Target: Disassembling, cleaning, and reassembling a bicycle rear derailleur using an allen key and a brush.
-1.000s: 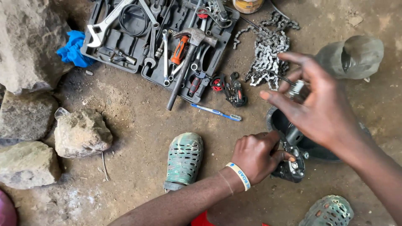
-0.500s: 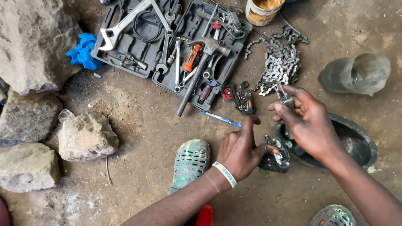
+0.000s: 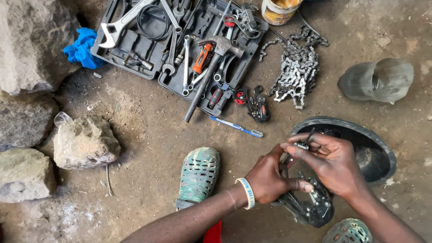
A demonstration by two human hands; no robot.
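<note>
Right hand (image 3: 335,168): fingertips pinched shut on a small metal part (image 3: 302,145), palm over the derailleur (image 3: 310,204)
Left hand (image 3: 270,177): curled tight round the derailleur, thumb stretched right across it
Derailleur: black, near right, just above the dirt, between both hands
Basin (image 3: 382,148): black, round, just behind the right hand
Shoe (image 3: 198,175): green, left of the left hand
Pen (image 3: 236,126): blue, on the ground beyond the hands
Chain (image 3: 294,67): heaped, far right
Toolcase (image 3: 180,45): open, far, hammer (image 3: 209,72) lying across it
</note>
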